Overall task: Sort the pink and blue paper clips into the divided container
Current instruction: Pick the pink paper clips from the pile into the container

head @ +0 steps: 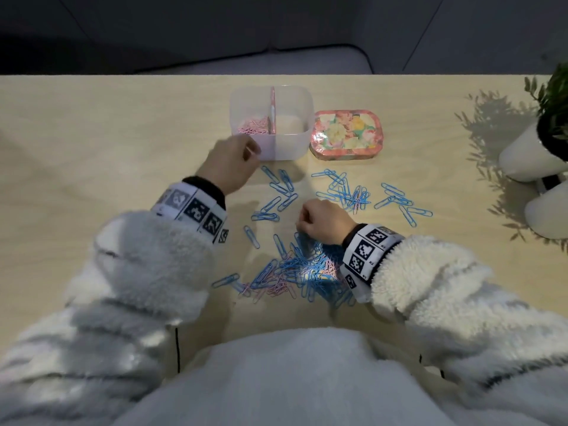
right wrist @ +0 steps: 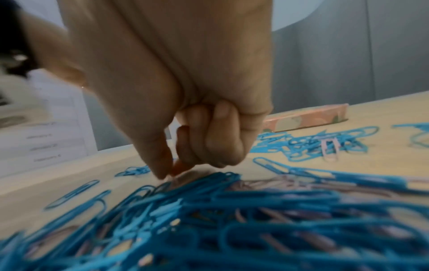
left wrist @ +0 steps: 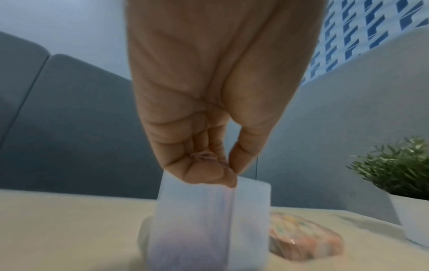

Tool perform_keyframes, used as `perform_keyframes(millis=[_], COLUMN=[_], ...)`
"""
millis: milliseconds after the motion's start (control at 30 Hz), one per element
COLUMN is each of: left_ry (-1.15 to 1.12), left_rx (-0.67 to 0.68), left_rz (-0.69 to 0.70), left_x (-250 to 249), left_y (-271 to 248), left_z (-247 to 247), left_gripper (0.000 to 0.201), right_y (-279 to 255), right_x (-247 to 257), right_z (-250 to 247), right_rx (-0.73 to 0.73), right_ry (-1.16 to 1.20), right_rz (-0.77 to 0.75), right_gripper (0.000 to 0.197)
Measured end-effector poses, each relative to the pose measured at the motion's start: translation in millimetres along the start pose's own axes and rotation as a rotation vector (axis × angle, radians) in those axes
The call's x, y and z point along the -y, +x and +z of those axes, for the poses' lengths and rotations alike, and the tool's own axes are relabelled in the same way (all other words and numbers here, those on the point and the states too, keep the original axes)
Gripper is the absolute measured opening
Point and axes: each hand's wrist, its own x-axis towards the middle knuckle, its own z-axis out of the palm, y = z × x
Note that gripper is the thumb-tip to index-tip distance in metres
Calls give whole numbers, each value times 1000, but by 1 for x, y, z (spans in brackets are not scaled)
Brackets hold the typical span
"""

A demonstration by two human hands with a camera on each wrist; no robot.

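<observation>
At the left, the left hand (head: 231,160) is held at the near-left corner of the divided container (head: 292,142), fingers curled round a few pink clips (left wrist: 204,157) — these are seen bunched in the wrist view. A layer of pink clips already lies in the left compartment (head: 253,126); the right one looks bare. Further right, the right hand (head: 322,221) is lowered over the mixed pile (head: 301,269), thumb and forefinger pinched together at its far edge; whether a clip is caught between them cannot be told. Loose blue clips (head: 344,190) are scattered towards the right. The clips are judged light, stiff and slick, and they tangle — a single one is best pinched by its rounded end and drawn clear. A floral tin (head: 346,133) stands just beside the container. The counter (head: 107,124) is pale and smooth, with a potted plant (head: 553,118) at the far right and dark upholstery beyond.
</observation>
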Motion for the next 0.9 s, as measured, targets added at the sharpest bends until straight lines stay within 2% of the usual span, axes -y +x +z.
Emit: perform_keyframes(millis=[133,200,267,367,500,600,700,767,900], left_ry=[50,71,90,29,-89,-264,-312,-241,-128], left_rx=[-126,-109,-72,-81,-178,-226,-133,16,234], left_rz=[-20,-89,-144,-170,-46,76,121,126,146], left_x=[-18,-25,-27,-20,-11,-7,4,11,22], left_y=[44,61,71,70,39,1,-37,-56,-78], left_z=[-14,-14,-11,-8,-9,-3,10,21,51], left_gripper=[29,30,28,24,36,32,26,23,18], right_y=[2,10,21,38,70,91,101,101,71], right_x=[1,6,11,27,66,95,108,107,75], right_z=[-13,-30,-52,-82,-103,-104,-102,-104,-108], right_rx=[-36,-98,-127,-168,-331,-331,-231,-228,-351], right_ry=[89,192,338,519,664,699,475,399,680], right_rz=[-53,-59,-73,-119,-147,-181,-196,-205,-217], right_gripper=[17,11,15,10,20,18,26,32,32])
